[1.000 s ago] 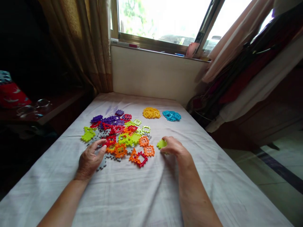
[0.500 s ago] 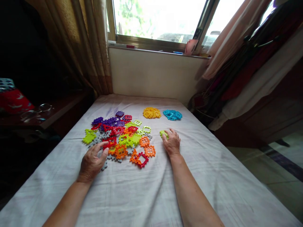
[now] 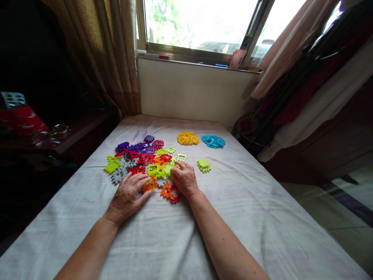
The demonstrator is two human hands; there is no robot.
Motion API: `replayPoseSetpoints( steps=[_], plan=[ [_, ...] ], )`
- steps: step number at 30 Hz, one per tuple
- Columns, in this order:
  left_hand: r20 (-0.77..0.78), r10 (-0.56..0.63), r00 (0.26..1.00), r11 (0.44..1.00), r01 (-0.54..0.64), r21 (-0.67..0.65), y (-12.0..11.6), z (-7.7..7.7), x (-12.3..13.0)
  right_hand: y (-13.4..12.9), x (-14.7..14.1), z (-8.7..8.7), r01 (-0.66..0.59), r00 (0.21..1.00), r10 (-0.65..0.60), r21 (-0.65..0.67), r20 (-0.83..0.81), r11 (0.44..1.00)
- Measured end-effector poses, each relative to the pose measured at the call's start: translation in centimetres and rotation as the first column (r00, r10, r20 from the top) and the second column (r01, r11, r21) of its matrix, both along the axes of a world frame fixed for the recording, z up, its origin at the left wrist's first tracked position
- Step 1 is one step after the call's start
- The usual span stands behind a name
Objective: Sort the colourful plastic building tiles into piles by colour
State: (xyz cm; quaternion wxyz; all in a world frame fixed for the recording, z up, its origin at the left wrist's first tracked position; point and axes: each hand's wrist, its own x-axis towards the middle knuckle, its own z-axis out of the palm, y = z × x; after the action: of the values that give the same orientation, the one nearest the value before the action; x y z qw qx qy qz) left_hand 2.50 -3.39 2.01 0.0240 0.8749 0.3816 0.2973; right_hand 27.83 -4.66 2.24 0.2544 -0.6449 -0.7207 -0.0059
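Fingers spread flat: left hand (image 3: 128, 196) rests open on orange tile (image 3: 150, 184); right hand (image 3: 183, 179), open, gripping nothing, presses mixed tile pile (image 3: 145, 161) on bedsheet (image 3: 262, 217). Lime tile stack (image 3: 204, 165) at right hand's 2 o'clock. Tiles likely light, stiff; pinch by toothed edges.

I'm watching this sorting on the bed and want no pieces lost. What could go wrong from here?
Both hands lie flat on the mixed pile: the left hand and right hand could sweep pieces into the wrong groups. The green pieces lie loose on the soft sheet; a tug on it might shift them, or the yellow and blue piles.
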Motion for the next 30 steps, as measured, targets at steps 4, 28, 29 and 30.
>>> replayPoseSetpoints(
  steps=[4,28,29,30],
  plan=[
    [0.052,-0.003,0.999,1.0,0.001,0.029,0.0,0.0,-0.5,0.0,1.2,0.5,-0.024,0.997,0.031,0.092,-0.076,0.996],
    [-0.029,-0.034,0.999,0.999,0.033,-0.02,0.5,-0.5,-1.0,-1.3,6.6,2.6,-0.351,0.397,-0.279,-0.426,-0.874,0.834],
    [-0.028,-0.038,0.999,0.999,0.037,-0.008,0.5,-0.5,-1.0,-1.4,6.5,2.8,-0.401,0.402,-0.253,-0.417,-0.88,0.816],
    [-0.027,-0.041,0.999,0.999,0.041,0.002,0.5,-0.5,-1.0,-1.4,6.4,2.9,-0.417,0.404,-0.238,-0.41,-0.883,0.811]
  ],
)
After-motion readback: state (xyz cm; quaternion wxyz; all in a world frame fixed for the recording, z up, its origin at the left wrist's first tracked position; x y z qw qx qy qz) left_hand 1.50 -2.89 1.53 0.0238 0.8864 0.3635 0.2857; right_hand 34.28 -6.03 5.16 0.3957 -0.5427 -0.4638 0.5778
